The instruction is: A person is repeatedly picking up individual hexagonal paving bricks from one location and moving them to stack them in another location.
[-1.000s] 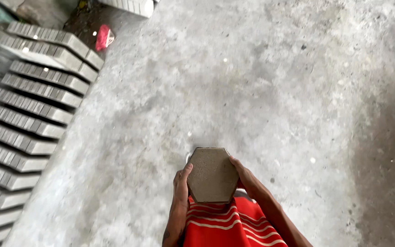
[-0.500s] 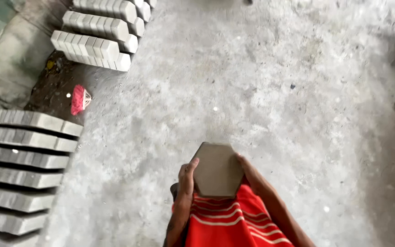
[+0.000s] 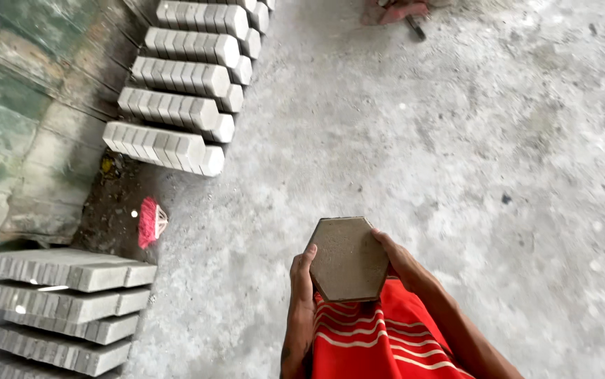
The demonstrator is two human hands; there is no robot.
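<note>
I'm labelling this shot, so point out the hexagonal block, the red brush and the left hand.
hexagonal block (image 3: pixel 348 258), head view, middle of its flat top face
red brush (image 3: pixel 149 221), head view, its bristles
left hand (image 3: pixel 302 274), head view, back of the hand

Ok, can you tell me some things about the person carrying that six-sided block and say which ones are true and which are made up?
1. Both hands grip the hexagonal block, the left hand on one side and the right hand on the other. True.
2. The block is lying on the concrete floor. False: it is held up in front of the red striped garment.
3. Rows of grey blocks stand along the green wall. True.
4. The small brush on the ground is blue. False: it is pinkish red.
5. The block is round. False: it has six sides.
</note>
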